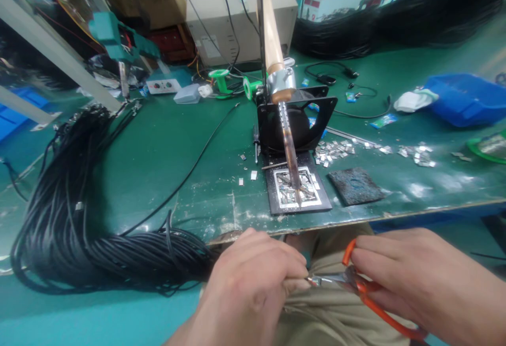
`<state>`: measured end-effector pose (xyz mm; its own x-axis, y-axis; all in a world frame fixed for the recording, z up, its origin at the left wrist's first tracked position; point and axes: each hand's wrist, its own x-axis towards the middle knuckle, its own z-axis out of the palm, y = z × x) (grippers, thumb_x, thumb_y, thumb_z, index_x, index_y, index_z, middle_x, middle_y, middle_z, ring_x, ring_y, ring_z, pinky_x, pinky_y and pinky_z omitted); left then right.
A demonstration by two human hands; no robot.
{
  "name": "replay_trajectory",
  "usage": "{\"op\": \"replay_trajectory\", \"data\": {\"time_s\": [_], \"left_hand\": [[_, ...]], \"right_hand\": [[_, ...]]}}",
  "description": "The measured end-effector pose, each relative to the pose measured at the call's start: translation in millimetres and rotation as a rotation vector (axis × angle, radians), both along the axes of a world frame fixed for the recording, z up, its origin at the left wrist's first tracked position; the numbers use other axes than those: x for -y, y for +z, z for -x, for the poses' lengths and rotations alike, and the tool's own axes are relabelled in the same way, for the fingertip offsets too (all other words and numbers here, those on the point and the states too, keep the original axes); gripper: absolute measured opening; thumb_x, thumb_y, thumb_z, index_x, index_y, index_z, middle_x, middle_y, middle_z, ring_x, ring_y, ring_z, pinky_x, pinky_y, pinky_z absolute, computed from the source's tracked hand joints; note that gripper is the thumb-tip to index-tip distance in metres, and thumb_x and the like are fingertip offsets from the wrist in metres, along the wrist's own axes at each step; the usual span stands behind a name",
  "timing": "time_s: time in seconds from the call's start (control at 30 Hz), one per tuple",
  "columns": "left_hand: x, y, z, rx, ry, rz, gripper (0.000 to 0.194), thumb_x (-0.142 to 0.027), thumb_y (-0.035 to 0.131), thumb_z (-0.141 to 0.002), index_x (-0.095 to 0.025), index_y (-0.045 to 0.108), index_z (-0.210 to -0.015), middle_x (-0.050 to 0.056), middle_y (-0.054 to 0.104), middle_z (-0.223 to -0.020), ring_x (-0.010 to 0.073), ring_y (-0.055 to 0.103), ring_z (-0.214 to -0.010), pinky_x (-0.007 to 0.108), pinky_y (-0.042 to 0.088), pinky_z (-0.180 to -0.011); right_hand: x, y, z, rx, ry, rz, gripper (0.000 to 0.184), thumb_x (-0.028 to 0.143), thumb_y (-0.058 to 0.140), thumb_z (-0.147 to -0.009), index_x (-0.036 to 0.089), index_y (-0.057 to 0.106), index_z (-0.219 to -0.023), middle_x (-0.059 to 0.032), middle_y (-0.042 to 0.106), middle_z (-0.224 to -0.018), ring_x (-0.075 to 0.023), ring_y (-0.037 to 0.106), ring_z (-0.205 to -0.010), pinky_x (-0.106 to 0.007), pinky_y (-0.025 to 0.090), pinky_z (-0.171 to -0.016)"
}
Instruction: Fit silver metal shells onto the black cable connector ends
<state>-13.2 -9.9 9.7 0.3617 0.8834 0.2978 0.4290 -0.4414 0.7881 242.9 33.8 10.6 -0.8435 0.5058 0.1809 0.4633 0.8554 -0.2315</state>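
My left hand [249,288] is closed in a pinch below the table edge, holding the end of a thin cable whose tip [312,281] sticks out toward the right. My right hand [427,277] grips orange-handled scissors [366,296], and their metal blades [334,279] meet the cable tip. Both hands hover over my lap in beige trousers. The black cable bundle [90,230] lies to the left of my left hand.
A soldering iron [282,109] with a wooden handle is mounted on a black stand, its tip over a black plate [298,190] with solder scraps. Small metal pieces [336,152] are scattered on the green table. A dark sponge pad [356,185] and a blue bin [466,98] lie to the right.
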Motion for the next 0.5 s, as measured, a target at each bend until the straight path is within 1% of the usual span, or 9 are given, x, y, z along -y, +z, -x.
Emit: {"op": "replay_trajectory", "data": {"time_s": [0.1,0.2,0.37,0.5], "left_hand": [[-1,1.8,-1,0.003,0.003,0.006,0.025,0.003,0.066,-0.091,-0.020,0.076,-0.090,-0.004,0.082,-0.094,0.0111,0.075,-0.085,0.025,0.050,-0.080],[-1,2.0,1,-0.005,0.011,0.016,0.021,-0.001,0.070,-0.093,-0.021,0.077,-0.090,-0.004,0.083,-0.093,0.0119,0.076,-0.085,0.025,0.051,-0.080],[-1,-1.5,2,-0.009,0.025,0.048,0.013,-0.009,0.073,-0.097,-0.021,0.077,-0.091,-0.004,0.081,-0.086,0.0122,0.074,-0.079,0.024,0.053,-0.076],[-1,-0.3,1,-0.062,0.051,0.024,0.013,-0.010,0.073,-0.097,-0.022,0.076,-0.093,-0.007,0.080,-0.083,0.0106,0.073,-0.074,0.021,0.052,-0.071]], "right_hand": [[0,-3.4,-4,0.004,-0.001,0.007,0.037,0.010,0.038,-0.104,0.024,0.048,-0.071,0.0064,0.061,-0.060,-0.0098,0.056,-0.044,-0.027,0.036,-0.042],[0,-7.0,-13,-0.002,-0.049,-0.031,0.034,0.011,0.042,-0.101,0.025,0.047,-0.071,0.0062,0.060,-0.058,-0.0108,0.057,-0.042,-0.028,0.035,-0.042],[-1,-5.6,-20,-0.064,-0.082,-0.067,0.034,0.012,0.041,-0.101,0.026,0.052,-0.072,0.0059,0.060,-0.056,-0.0103,0.060,-0.040,-0.026,0.040,-0.041],[3,-6.1,-22,-0.032,-0.109,-0.089,0.033,0.012,0.043,-0.098,0.025,0.058,-0.072,0.0036,0.063,-0.058,-0.0130,0.062,-0.041,-0.031,0.042,-0.041]]}}
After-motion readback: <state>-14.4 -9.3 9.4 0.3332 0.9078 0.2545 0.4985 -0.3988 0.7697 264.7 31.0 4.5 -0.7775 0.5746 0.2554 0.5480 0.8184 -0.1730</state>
